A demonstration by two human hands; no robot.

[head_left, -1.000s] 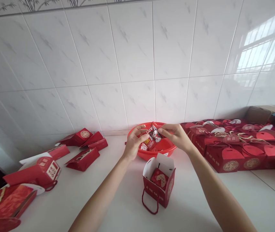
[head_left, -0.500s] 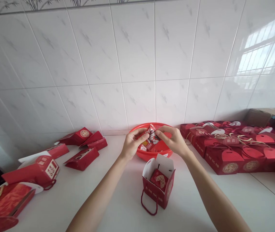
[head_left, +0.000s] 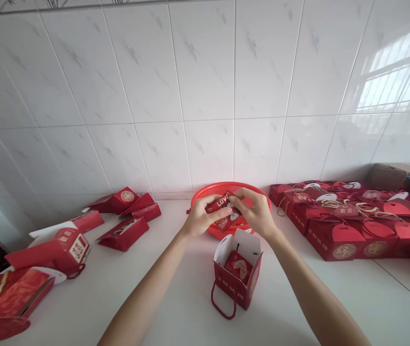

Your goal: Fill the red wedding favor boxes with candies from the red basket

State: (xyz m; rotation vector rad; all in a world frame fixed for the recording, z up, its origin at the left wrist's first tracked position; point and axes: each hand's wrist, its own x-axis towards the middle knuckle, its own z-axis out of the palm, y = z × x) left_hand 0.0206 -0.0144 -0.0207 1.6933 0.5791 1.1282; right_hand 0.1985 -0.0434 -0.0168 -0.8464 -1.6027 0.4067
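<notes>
1. Left hand (head_left: 200, 217): thumb and fingers pinched on a red printed packet (head_left: 222, 203). Right hand (head_left: 255, 211): fingertips pinched on its other side. Two-sided hold probably keeps a limp wrapper steady.
2. Packet is over the red basket (head_left: 219, 234), behind the open box (head_left: 230, 287). Basket sits close, presumably for short reach.
3. Box stands upright, flaps up, mouth clear, red item (head_left: 239, 265) inside; cord handle (head_left: 222, 313) hangs outside, likely out of the way.
4. Closed boxes (head_left: 341, 236) rowed right, probably to save counter (head_left: 176, 302) space.
</notes>
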